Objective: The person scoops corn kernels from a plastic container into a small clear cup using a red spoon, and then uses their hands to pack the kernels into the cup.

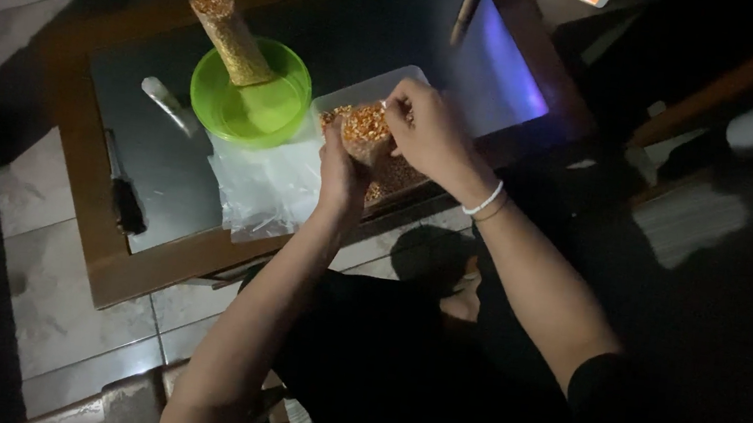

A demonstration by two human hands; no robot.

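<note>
The small clear bag [365,133] of orange-brown snack pieces sits over the white tray [367,89], gripped by the left hand [340,176]; the right hand [430,133] pinches its top. One filled bag [229,34] stands in the green bowl [252,98] left of the tray. Loose pieces remain in the tray; empty bags [256,188] lie beside it.

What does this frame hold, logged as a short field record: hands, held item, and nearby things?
left hand: wrapped around a clear plastic bag packed with orange-yellow snack pieces, holding it upright
right hand: fingers pinched at the bag's open top
under the hands: white rectangular tray with loose snack pieces
on table: round green plastic bowl with a filled tall clear packet leaning in it; stack of empty clear plastic bags
surface: dark glass-topped wooden table
lighting: dim
</note>
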